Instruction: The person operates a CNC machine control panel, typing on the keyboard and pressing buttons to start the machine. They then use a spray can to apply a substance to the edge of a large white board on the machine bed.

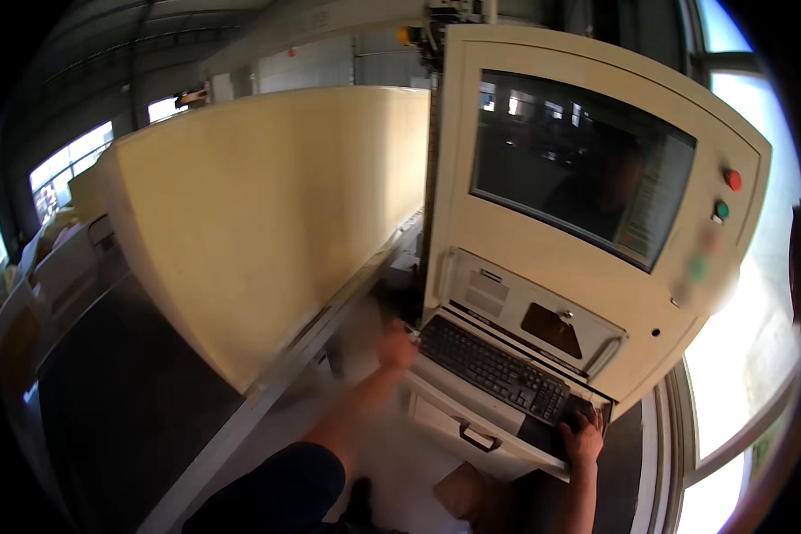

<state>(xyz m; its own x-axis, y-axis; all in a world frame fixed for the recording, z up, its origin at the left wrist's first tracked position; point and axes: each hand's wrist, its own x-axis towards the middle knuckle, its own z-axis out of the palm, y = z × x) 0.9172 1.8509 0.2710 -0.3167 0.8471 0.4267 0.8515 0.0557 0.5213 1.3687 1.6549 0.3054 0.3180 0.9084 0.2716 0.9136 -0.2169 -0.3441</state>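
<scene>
A black keyboard (494, 369) lies on the pull-out shelf of a beige control cabinet (543, 227). My right hand (583, 438) rests at the keyboard's right end, over what looks like a black computer mouse that its palm and fingers mostly cover. Just off the keyboard's left end, my left hand (397, 349) is curled and somewhat blurred. Something small and shiny shows at its fingertips, too unclear to name. Above the keyboard is a dark screen (578, 169) with reflections and a faint panel of text along its right side.
To the left, a large cream-coloured block (258, 205) stands on the machine bed beside a metal rail (214, 449). Red (732, 180) and green (721, 210) buttons sit on the cabinet's right side. Below the keyboard is a drawer with a black handle (480, 436). Bright windows (730, 374) line the right.
</scene>
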